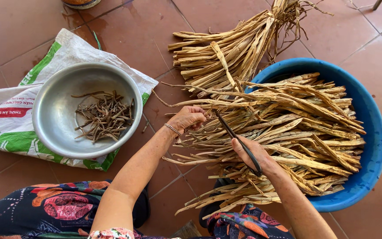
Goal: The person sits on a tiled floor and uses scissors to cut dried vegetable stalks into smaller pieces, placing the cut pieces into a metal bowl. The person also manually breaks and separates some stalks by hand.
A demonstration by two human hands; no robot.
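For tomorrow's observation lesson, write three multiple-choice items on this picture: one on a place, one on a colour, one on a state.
1. Where does the round grey metal bowl rest?
A. on a white and green printed sack
B. inside the basin
C. on the person's lap

2. What colour is the big round plastic basin?
A. red
B. blue
C. yellow

3. What is the right hand doing?
A. lying flat on the tiles
B. resting in the bowl
C. gripping dark scissors

Answers: 1 A, the sack shows under the bowl's rim. 2 B, its rim is blue. 3 C, the scissors cross the dry tan stalks beside the left hand.
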